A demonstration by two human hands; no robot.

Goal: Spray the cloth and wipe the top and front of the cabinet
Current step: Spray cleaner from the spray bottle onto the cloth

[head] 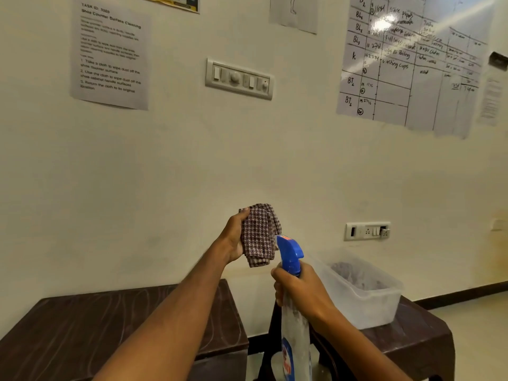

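My left hand (233,237) holds a folded brown-and-white checked cloth (258,235) upright in front of the wall, thumb over its top edge. My right hand (299,287) grips the neck of a clear spray bottle (295,334) with a blue trigger head (288,251). The nozzle points at the cloth from just below and to its right, almost touching it. The dark brown wood-grain cabinet (82,325) lies below my left forearm at lower left; only its top shows.
A translucent plastic bin (365,301) sits on a dark brown stool or small table (423,336) at right. A gap with pale floor separates it from the cabinet. The wall carries switch panels (238,79), a socket plate (367,231) and taped papers.
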